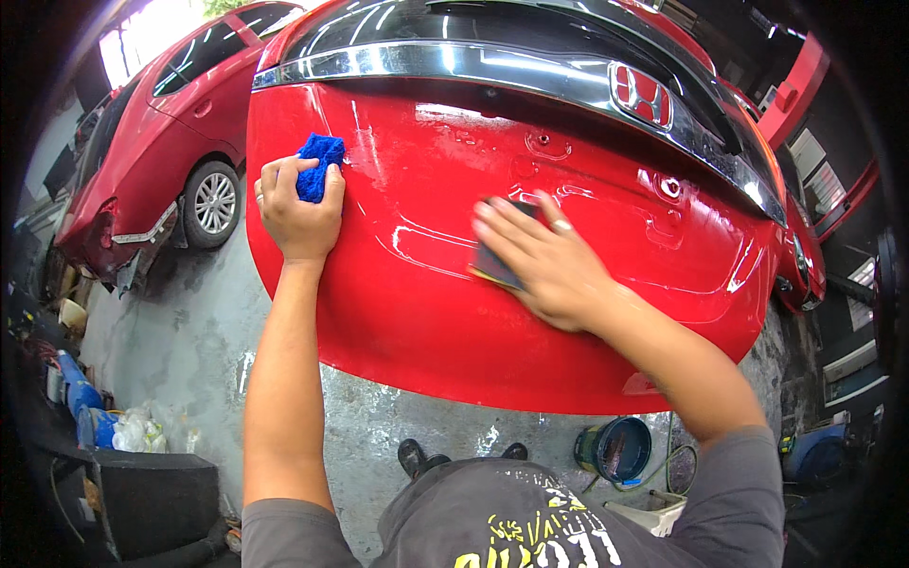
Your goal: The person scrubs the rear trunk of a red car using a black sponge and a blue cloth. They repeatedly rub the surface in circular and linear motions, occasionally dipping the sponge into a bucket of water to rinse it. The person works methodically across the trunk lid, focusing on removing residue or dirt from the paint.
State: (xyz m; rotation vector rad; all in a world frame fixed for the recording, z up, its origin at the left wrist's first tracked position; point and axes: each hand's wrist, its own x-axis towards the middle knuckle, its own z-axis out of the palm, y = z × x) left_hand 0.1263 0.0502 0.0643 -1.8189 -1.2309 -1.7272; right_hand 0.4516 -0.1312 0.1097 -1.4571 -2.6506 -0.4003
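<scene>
A glossy red car tailgate [417,312] fills the middle of the view, with wet-looking streaks on its paint. On its left part, my left hand [301,204] is closed around a bunched blue cloth [322,168]. My right hand [540,260] presses a dark, flat sanding pad [497,263] with a yellowish edge against the middle of the panel. The fingers of that hand lie over the pad and are slightly blurred. Its underside is hidden against the paint.
A chrome strip [454,64] with an emblem crosses the tailgate's top. Another red car [180,114] with rear damage stands at left. A dark bucket [614,449] and a hose [684,464] are on the floor right of my feet. Blue containers [80,388] sit at lower left.
</scene>
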